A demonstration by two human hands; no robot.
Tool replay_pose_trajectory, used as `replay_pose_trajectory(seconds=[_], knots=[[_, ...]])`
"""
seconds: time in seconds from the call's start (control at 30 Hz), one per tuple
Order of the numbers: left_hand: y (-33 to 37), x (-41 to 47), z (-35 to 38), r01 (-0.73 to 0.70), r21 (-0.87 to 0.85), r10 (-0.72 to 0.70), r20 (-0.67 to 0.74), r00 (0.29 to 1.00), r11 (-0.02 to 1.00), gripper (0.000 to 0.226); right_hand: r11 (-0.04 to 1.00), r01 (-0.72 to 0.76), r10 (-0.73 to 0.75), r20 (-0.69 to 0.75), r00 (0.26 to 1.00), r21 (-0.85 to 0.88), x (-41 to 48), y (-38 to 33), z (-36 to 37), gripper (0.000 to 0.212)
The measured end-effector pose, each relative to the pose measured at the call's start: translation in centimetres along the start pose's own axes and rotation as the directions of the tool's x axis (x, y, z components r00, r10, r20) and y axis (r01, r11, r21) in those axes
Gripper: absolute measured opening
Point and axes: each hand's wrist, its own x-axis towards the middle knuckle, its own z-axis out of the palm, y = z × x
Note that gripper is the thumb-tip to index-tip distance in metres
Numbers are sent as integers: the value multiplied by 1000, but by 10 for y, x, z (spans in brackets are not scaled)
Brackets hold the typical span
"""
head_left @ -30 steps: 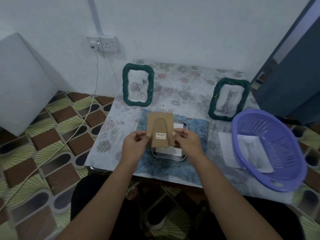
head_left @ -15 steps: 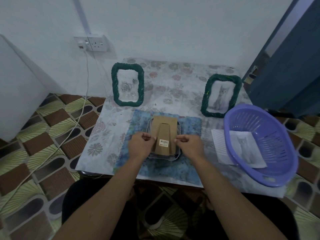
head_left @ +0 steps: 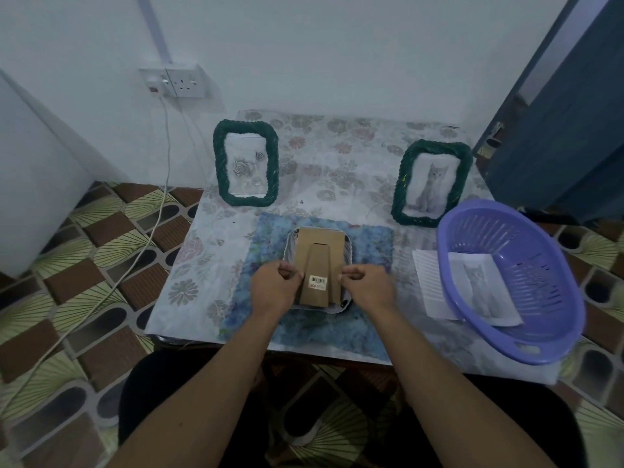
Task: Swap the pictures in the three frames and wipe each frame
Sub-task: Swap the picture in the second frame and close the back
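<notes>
Cardboard backing (head_left: 319,263) of the third frame lies face-down on the pale frame (head_left: 291,246), which rests flat in the middle of the blue cloth (head_left: 369,244), straight ahead of the person and close in. Its long axis runs away from the body, with the folded stand and a barcode sticker (head_left: 318,283) toward the near end. Both hands sit at that near end, one on each long edge: the left hand (head_left: 274,288) pinches the left edge between thumb and curled fingers, and the right hand (head_left: 369,287) pinches the right edge the same way. Neither hand is nearer; they are level, with the board between them. My judgement is that the board is being seated into the frame's back, so the next move turns on keeping it square to the opening and pressing evenly on both sides.

Beyond the cloth, two green rope-edged frames stand upright on the flowered tablecloth (head_left: 337,146): the left green frame (head_left: 245,167) holds a rose picture, the right green frame (head_left: 431,183) a cat picture. To the right, a purple basket (head_left: 553,336) rests tilted on the table's edge; a loose cat print (head_left: 481,292) shows through it, though whether it lies inside or under the basket I cannot tell. A lined white sheet (head_left: 427,278) lies just beside the basket's left rim.
</notes>
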Motion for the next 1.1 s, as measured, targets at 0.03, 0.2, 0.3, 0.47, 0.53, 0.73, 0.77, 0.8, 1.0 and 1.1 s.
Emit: replay_pose_trajectory(seconds=[0.03,0.2,0.3,0.47,0.53,0.73,0.77,0.8,1.0,1.1], knots=[[-1,0,0,-4,4,4,-2,1000,1000,14,1000,-2,2,-3,1000,-11,0,0,1,21],[-4,1,2,-18,45,19,-21,1000,999,22,998,-5,4,-18,1000,-68,-1,-2,3,23],[-3,0,3,-22,65,24,-29,999,998,23,998,7,-8,-13,1000,-63,-4,-4,2,25],[-4,-1,3,-16,79,18,-23,1000,997,24,995,-13,11,-21,1000,-97,-4,-3,2,26],[-5,-1,4,-21,79,23,-25,999,997,24,992,-15,11,-37,999,-124,-3,-1,5,26],[-4,-2,2,-56,96,58,-21,998,994,24,991,-10,6,-34,999,-134,1,1,9,24],[-3,-2,1,-62,108,64,-19,998,992,23,990,-7,3,-33,999,-143,1,1,9,23],[-3,-2,1,-67,121,70,-16,997,990,23,989,-6,1,-32,999,-151,1,1,9,24],[-3,-1,1,-86,173,90,-15,996,981,22,988,-2,-2,-31,1000,-154,3,2,10,23],[-2,-2,2,-99,190,102,-7,995,977,22,990,-2,-3,-39,999,-138,5,4,12,23]])
